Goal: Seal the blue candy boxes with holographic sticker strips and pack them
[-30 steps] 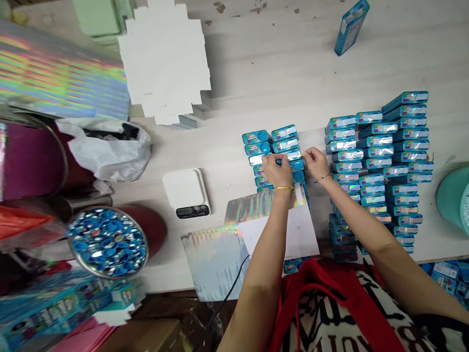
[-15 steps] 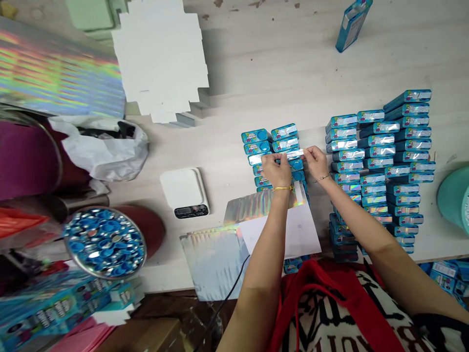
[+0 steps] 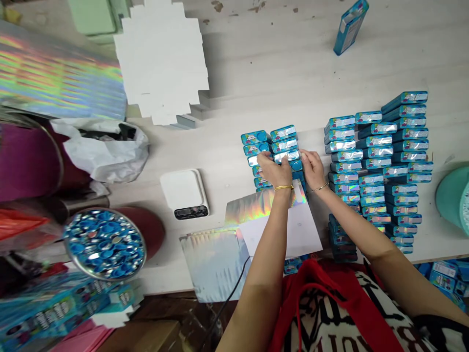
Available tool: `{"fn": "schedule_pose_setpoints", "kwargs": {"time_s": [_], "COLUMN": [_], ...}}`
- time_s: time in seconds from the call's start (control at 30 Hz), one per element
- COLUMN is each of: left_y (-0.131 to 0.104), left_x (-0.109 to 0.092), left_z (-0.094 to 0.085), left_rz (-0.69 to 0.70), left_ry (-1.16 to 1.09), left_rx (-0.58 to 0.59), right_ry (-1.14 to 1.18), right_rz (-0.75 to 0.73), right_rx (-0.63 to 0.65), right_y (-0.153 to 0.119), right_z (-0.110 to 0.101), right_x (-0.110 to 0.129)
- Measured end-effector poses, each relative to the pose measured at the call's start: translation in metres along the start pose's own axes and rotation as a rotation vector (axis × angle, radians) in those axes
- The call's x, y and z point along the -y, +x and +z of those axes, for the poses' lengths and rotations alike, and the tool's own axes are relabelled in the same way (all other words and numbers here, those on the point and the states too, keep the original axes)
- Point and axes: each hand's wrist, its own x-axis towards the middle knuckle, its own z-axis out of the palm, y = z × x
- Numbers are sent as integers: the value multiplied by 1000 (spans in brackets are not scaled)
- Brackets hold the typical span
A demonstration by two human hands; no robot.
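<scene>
A silvery sticker (image 3: 287,156) now lies along the top face of one blue tin, in the right of two columns of upright tins. My left hand (image 3: 274,170) is over these columns, its thumb on the sticker and its fingers spread to the left. At the right end of the same tin is my right hand (image 3: 312,168), thumb and fingertips slightly apart and touching the edge. Holographic sticker sheets (image 3: 249,208) and a white backing sheet (image 3: 298,232) lie below my hands, partly covered by my left forearm.
Several columns of stickered blue tins (image 3: 377,164) stand to the right. A white scale (image 3: 183,190) sits left of my hands, beside a pot of small blue-and-silver pieces (image 3: 104,244). White card stack (image 3: 161,63) is at the back; a single tin (image 3: 351,29) stands far right.
The sticker strip, held between both hands before, has come down onto the tin. My left thumb has shifted onto it, and my right hand has moved slightly down and left.
</scene>
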Motion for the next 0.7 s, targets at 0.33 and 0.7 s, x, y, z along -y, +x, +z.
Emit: {"fn": "schedule_pose_setpoints", "kwargs": {"time_s": [0.33,0.7], "left_y": [12,-48], "left_x": [11,74], "left_z": [-13,-113], "left_rz": [11,516], "left_ry": [-303,225], "left_rx": [136,472], "right_ry": [-358,-380], "right_rz": [-106,-204], "right_rx": [179,112], "right_y": [-12,-76], "right_z": [-6,-32], "right_x": [-16,31]}}
